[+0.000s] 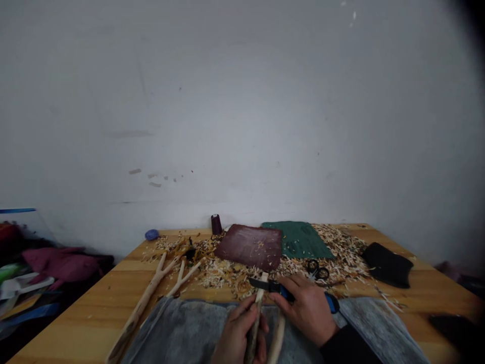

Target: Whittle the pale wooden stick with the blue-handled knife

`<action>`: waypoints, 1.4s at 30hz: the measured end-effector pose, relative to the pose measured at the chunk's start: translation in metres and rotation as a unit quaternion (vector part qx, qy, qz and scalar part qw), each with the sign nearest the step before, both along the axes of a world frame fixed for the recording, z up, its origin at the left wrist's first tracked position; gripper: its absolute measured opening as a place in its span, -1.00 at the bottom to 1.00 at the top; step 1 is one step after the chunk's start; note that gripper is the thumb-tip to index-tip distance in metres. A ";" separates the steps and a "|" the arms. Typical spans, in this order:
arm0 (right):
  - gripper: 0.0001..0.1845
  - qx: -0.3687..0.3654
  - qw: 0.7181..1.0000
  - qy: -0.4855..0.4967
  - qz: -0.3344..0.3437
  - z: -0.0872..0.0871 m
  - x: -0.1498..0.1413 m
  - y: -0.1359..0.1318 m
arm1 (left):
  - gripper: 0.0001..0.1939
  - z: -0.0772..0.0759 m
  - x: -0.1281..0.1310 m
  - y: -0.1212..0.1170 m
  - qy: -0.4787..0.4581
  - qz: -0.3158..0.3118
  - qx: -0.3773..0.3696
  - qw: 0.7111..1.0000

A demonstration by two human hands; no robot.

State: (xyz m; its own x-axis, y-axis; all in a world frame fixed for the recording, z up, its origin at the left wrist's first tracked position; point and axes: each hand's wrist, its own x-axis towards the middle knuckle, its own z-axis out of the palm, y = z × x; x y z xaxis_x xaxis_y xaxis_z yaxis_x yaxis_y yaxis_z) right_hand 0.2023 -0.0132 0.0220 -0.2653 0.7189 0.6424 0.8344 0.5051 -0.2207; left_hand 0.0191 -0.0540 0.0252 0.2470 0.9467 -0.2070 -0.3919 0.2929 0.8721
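Observation:
My left hand (239, 331) is closed around a forked wooden stick (259, 298), whose upper end is peeled pale while bark covers the part lower down. A second pale length of wood (278, 337) shows just right of it; whether the two join is hidden. In my right hand (308, 308) is a knife (285, 292) with a blue and black handle. Its dark blade lies across the peeled end of the stick, pointing left. Beneath both hands a grey cloth (189, 328) covers the front of the table.
Two peeled forked branches (146, 293) lie on the left of the wooden table (83, 313). Wood shavings (227, 273) spread around a maroon sheet (252, 245), a green sheet (303, 238) and scissors (317, 271). A thread spool (216, 224) stands near the wall; a black piece (387, 265) lies right.

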 end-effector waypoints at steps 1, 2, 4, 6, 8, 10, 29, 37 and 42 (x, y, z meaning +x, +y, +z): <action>-0.50 0.001 1.000 -0.001 0.001 0.000 -0.001 0.000 | -0.45 0.000 0.000 0.000 -0.006 -0.006 0.000 1.000; -0.51 0.003 1.000 -0.003 -0.002 0.000 -0.001 0.000 | -0.44 0.001 0.000 0.001 -0.011 -0.012 -0.001 1.000; -0.54 0.005 1.000 -0.011 -0.014 -0.001 -0.002 0.001 | -0.44 0.002 -0.001 0.002 -0.016 -0.018 -0.011 1.000; -0.57 0.002 0.999 -0.020 -0.025 -0.004 -0.001 0.003 | -0.44 0.002 0.000 0.003 -0.016 -0.012 -0.024 0.999; -0.58 -0.007 0.999 -0.024 -0.039 -0.008 0.003 0.007 | -0.47 0.002 0.000 0.003 -0.019 -0.006 -0.029 0.999; -0.57 -0.019 0.997 -0.016 -0.067 -0.010 0.013 0.013 | -0.47 0.003 0.001 0.003 -0.025 -0.010 -0.028 0.999; -0.46 -0.037 0.999 0.012 -0.016 -0.003 0.000 0.002 | -0.36 -0.010 0.001 0.002 0.055 -0.007 0.011 0.998; -0.47 -0.040 0.999 -0.004 -0.020 -0.004 0.003 0.005 | -0.33 -0.014 0.000 0.006 0.071 -0.010 -0.001 0.997; -0.54 -0.031 0.999 -0.012 -0.043 -0.005 0.016 0.014 | -0.38 -0.015 0.000 0.005 0.063 0.011 -0.017 0.998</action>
State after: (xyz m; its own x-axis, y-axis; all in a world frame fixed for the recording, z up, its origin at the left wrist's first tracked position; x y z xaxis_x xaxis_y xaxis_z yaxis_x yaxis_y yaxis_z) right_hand 0.2181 0.0005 0.0166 -0.2152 0.7785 0.5895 0.8794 0.4170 -0.2296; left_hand 0.0194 -0.0492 0.0100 0.1956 0.9436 -0.2673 -0.2864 0.3156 0.9046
